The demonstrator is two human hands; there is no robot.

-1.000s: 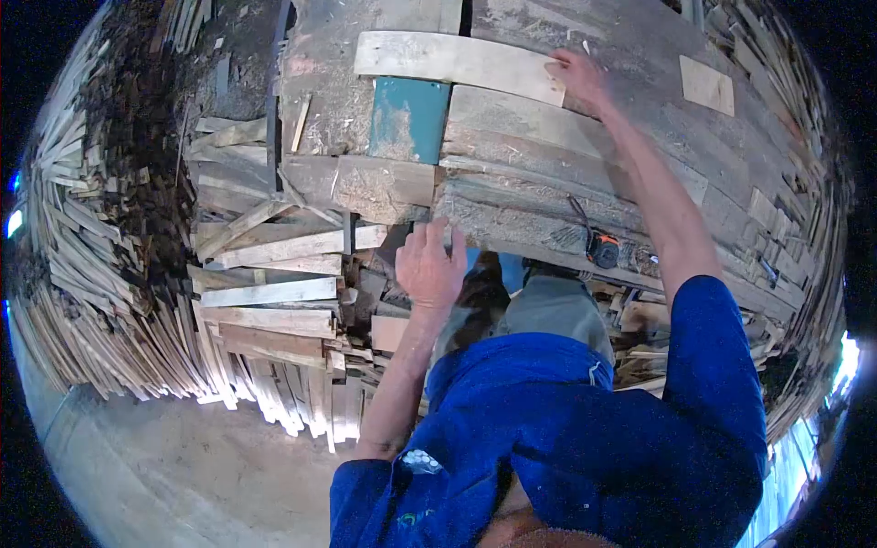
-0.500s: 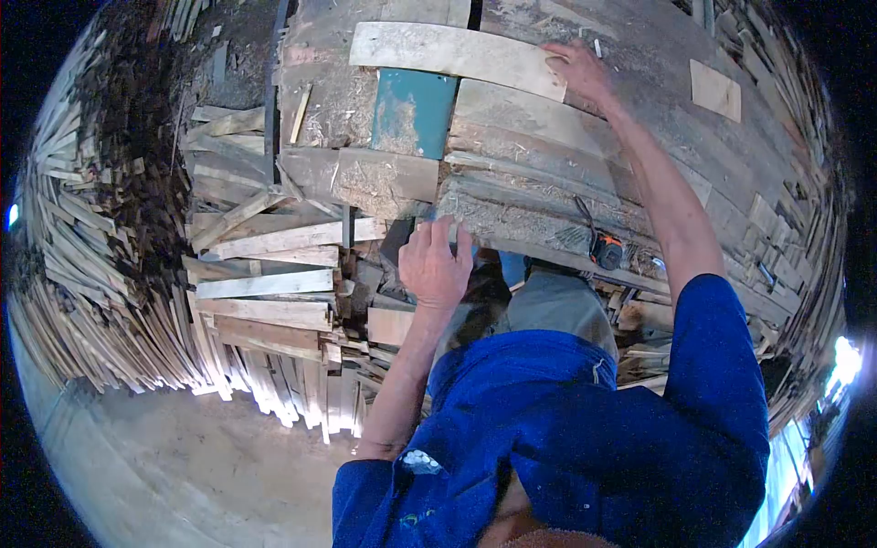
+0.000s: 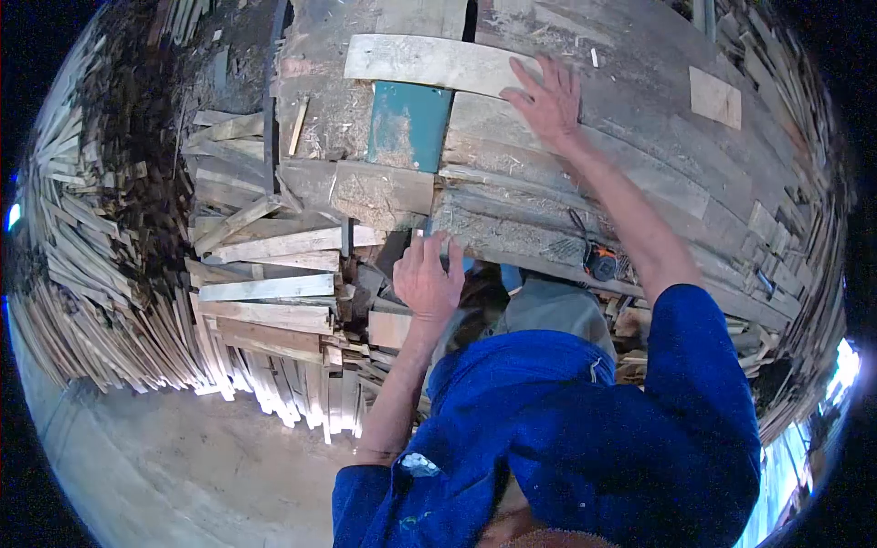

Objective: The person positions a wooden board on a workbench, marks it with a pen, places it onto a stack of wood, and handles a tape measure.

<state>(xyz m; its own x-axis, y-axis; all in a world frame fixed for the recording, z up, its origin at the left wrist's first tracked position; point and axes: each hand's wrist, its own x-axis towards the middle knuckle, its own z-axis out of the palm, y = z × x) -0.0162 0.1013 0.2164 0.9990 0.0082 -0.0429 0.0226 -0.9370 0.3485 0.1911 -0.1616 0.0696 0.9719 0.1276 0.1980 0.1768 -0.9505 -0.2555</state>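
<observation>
A pale, thin wooden board (image 3: 425, 59) lies across the far part of the workbench. My right hand (image 3: 553, 105) rests over its right end, fingers spread and thumb out to the left, hiding that end. My left hand (image 3: 427, 281) is at the bench's near edge, close to my body. Its fingers are bent forward and close together. A small pale tip shows by the fingertips, but what it belongs to cannot be made out. Between the hands a teal panel (image 3: 408, 126), dusted with sawdust, is set into the bench top.
An orange and black tape measure (image 3: 600, 263) lies near the bench's front edge, beside a brush-like item (image 3: 568, 248). A small square of wood (image 3: 715, 97) is at the far right. Stacked wood offcuts (image 3: 267, 289) crowd the left. Sawdust covers parts of the bench.
My right hand has slid left onto the board's end and its fingers have spread. The left hand stays near the bench edge. The whole view has shifted slightly.
</observation>
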